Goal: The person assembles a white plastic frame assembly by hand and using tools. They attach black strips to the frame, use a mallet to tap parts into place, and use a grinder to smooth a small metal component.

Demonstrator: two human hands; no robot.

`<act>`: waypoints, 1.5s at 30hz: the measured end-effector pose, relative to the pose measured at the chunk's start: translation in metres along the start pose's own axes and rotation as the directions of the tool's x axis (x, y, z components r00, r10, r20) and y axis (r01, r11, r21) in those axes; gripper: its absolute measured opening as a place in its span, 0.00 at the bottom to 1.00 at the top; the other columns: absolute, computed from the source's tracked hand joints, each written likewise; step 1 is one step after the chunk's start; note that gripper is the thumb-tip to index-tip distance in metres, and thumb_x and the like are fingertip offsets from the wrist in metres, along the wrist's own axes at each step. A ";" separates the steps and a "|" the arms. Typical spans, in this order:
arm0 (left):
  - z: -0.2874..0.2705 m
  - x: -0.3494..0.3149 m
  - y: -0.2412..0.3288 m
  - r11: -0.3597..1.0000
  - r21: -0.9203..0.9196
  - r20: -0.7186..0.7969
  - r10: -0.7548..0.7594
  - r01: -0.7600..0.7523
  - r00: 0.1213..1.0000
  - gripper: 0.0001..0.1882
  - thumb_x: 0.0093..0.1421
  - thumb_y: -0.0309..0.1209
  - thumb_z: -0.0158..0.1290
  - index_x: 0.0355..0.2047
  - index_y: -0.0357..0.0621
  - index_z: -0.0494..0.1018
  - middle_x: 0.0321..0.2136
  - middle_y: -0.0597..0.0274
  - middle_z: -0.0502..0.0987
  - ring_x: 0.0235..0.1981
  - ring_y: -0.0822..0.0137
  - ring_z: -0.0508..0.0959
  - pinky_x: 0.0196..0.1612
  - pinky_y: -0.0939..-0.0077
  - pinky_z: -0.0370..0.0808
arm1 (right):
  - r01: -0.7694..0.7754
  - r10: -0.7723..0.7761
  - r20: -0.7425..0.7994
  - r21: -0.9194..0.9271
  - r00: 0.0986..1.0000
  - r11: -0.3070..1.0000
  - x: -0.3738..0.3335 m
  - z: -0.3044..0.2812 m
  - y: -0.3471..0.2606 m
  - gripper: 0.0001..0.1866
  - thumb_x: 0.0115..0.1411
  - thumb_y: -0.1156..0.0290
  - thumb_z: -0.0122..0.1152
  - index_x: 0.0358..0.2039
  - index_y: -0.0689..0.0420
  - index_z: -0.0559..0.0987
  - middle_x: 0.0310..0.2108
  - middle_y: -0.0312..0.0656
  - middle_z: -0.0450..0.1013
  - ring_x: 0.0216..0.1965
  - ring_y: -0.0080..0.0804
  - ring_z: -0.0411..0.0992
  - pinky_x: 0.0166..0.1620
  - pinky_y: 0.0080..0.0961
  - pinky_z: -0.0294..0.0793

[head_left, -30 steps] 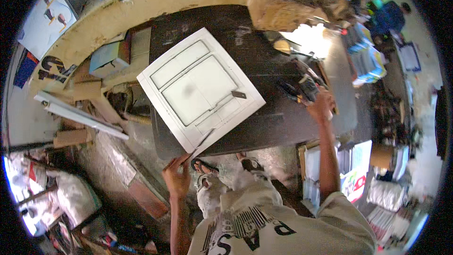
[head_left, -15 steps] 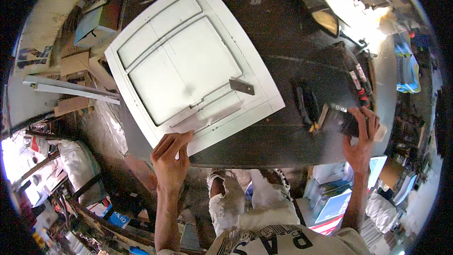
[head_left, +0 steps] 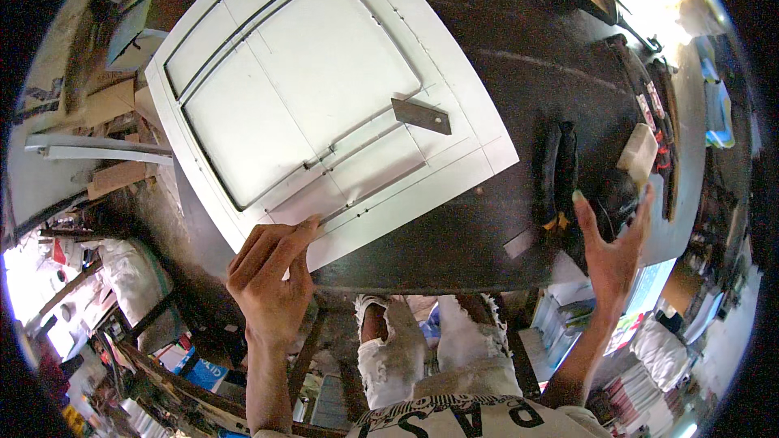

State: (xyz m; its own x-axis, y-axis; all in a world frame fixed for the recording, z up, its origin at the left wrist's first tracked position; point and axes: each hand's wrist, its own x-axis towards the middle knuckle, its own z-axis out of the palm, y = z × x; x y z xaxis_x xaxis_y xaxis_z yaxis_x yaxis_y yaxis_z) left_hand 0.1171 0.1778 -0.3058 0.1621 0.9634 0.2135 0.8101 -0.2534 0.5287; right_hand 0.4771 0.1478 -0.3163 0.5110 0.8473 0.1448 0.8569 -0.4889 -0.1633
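A large white panel (head_left: 300,89) with cut grooves and pencil lines lies tilted on the dark table. My left hand (head_left: 272,272) is closed at the panel's near-left edge, fingertips pressed together on its surface; part of the thumb is hidden. On the panel rests a small dark metal plate (head_left: 422,116) with a hole. Over the table's right side, my right hand (head_left: 610,255) has thumb and fingers spread wide with nothing gripped. Just beyond it sit a dark, blurred object (head_left: 613,195) and a pale block (head_left: 639,152).
A black-handled tool (head_left: 558,170) with a yellow end lies left of the block. A thin grey piece (head_left: 520,242) is near the table's front edge. Long dark tools with red bands (head_left: 656,113) lie along the right. Pale strips (head_left: 105,150) jut in from the left.
My right hand has opened, its fingers now apart. The pale block has moved farther from me, beside the long tools. My left hand stays at the panel's edge; the whole view has shifted.
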 end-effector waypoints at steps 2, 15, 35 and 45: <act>-0.003 -0.001 -0.001 1.000 0.026 -0.002 0.007 -0.007 1.000 0.20 0.43 0.10 0.58 0.35 0.44 0.82 0.24 0.60 0.80 0.25 0.66 0.79 0.27 0.76 0.75 | -0.080 0.075 0.054 0.101 0.996 0.992 0.002 -0.008 0.000 0.52 0.48 0.51 0.75 0.67 0.58 0.58 0.62 0.59 0.61 0.63 0.46 0.61 0.62 0.41 0.63; -0.004 0.001 -0.001 0.999 0.003 0.046 0.039 -0.039 0.998 0.22 0.43 0.10 0.58 0.38 0.43 0.81 0.24 0.60 0.78 0.23 0.65 0.77 0.26 0.74 0.74 | -0.131 -0.079 0.241 0.743 0.967 0.656 -0.057 -0.012 -0.037 0.44 0.51 0.67 0.68 0.65 0.64 0.59 0.54 0.48 0.69 0.47 0.34 0.72 0.50 0.27 0.72; -0.004 0.002 -0.010 0.993 -0.087 0.065 0.089 -0.083 0.994 0.23 0.37 0.12 0.56 0.38 0.37 0.79 0.25 0.59 0.77 0.24 0.62 0.77 0.26 0.71 0.76 | 0.467 -0.675 0.067 0.671 0.735 0.575 -0.059 -0.004 -0.115 0.43 0.51 0.67 0.71 0.63 0.72 0.60 0.55 0.64 0.67 0.50 0.55 0.73 0.51 0.39 0.73; -0.008 0.004 -0.008 0.995 -0.065 0.118 0.082 -0.074 0.990 0.22 0.37 0.13 0.57 0.36 0.37 0.79 0.25 0.59 0.77 0.25 0.61 0.77 0.26 0.70 0.76 | 0.414 -0.638 0.145 0.649 0.756 0.638 -0.062 0.003 -0.115 0.42 0.53 0.70 0.70 0.64 0.70 0.59 0.58 0.65 0.65 0.54 0.58 0.70 0.54 0.42 0.71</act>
State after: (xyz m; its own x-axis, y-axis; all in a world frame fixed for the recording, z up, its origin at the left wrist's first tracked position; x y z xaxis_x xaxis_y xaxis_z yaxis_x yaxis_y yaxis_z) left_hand 0.1066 0.1828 -0.3032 0.2928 0.9431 0.1577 0.7576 -0.3295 0.5635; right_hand 0.3465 0.1518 -0.3097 -0.1705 0.9827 0.0718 0.7144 0.1734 -0.6779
